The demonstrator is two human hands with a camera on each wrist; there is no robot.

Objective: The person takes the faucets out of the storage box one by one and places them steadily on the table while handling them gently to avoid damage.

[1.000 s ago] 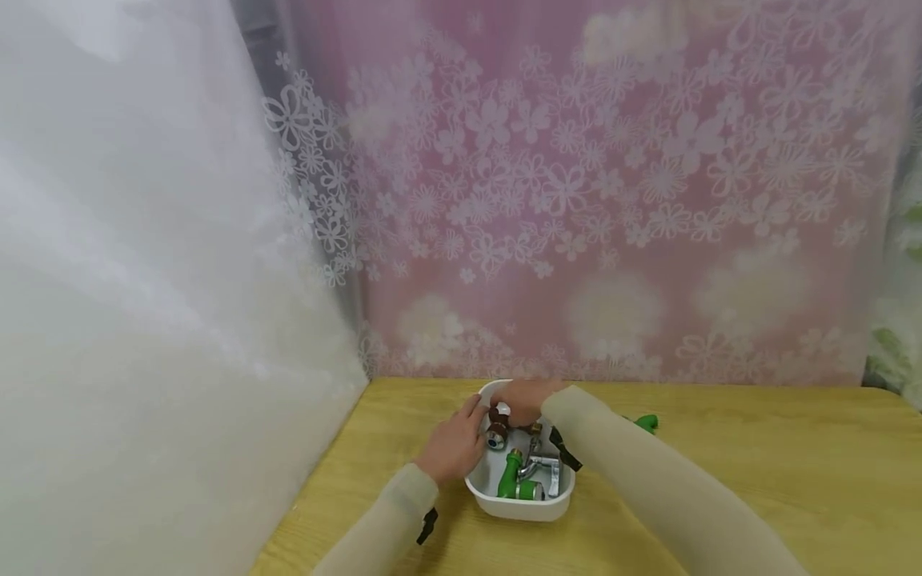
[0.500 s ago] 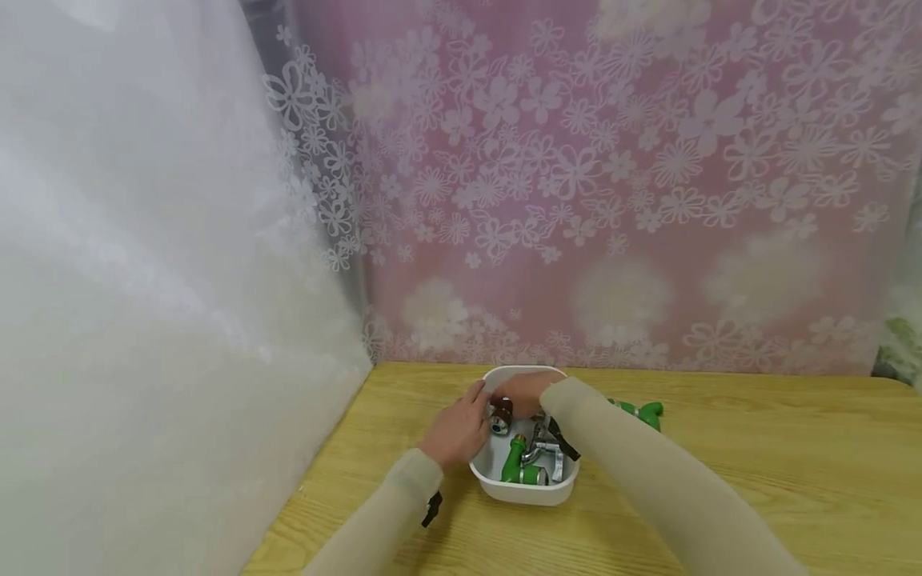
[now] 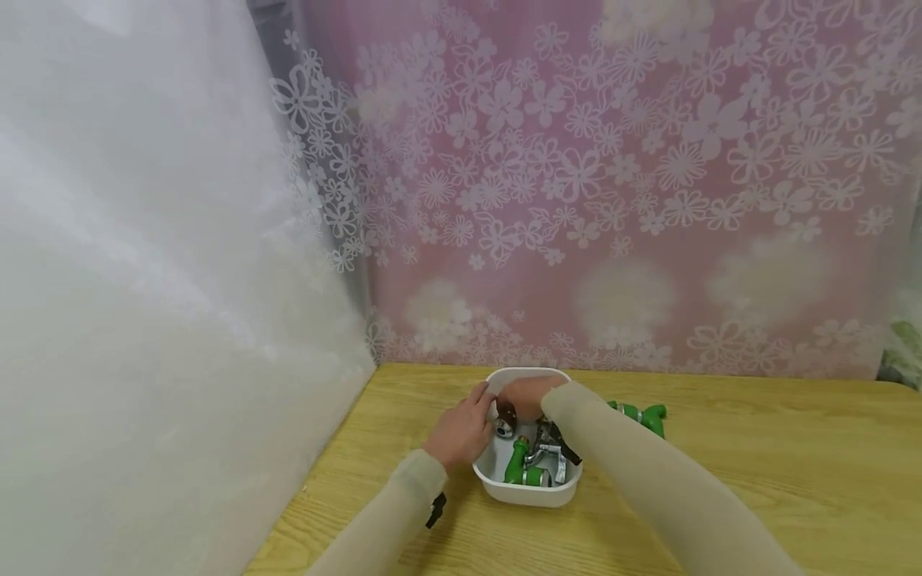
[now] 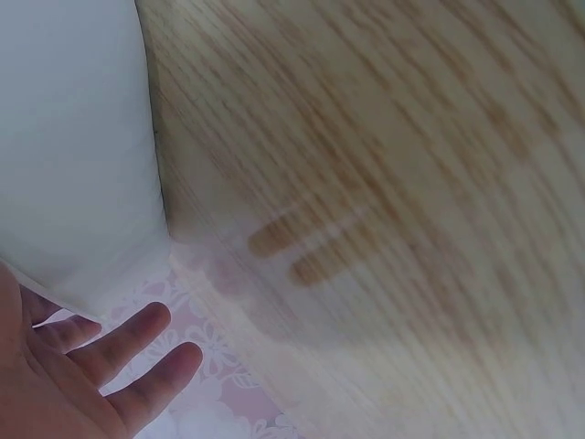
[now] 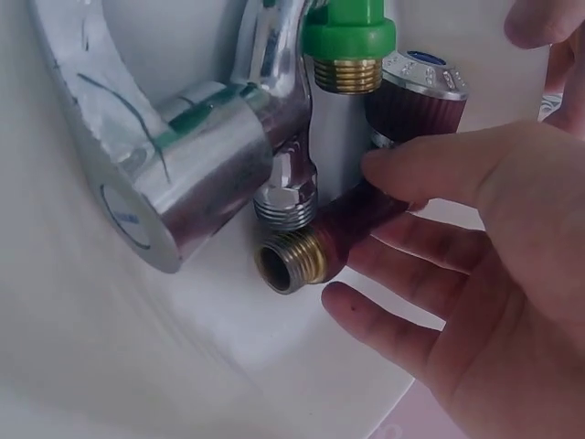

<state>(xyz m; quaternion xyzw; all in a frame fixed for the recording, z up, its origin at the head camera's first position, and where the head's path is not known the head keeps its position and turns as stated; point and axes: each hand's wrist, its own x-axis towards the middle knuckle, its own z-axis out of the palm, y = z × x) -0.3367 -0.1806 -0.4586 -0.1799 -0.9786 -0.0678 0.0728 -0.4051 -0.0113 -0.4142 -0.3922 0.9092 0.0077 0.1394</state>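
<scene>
A pale yellow wooden table [image 3: 763, 456] with streaky grain spreads across the lower part of the head view, its far right corner rounded. Near its far edge, left of the middle, a white basin [image 3: 528, 495] with rounded corners stands upright on the wood, open side up. To the right of the basin, apart from it, a green pipe fitting [image 3: 655, 415] with a silvery band lies on the tabletop, partly hidden by a sleeve [image 3: 648, 468].

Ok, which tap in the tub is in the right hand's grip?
The dark brown tap, pinched by the right hand; the chrome tap and green tap lie outside its grip.
</scene>
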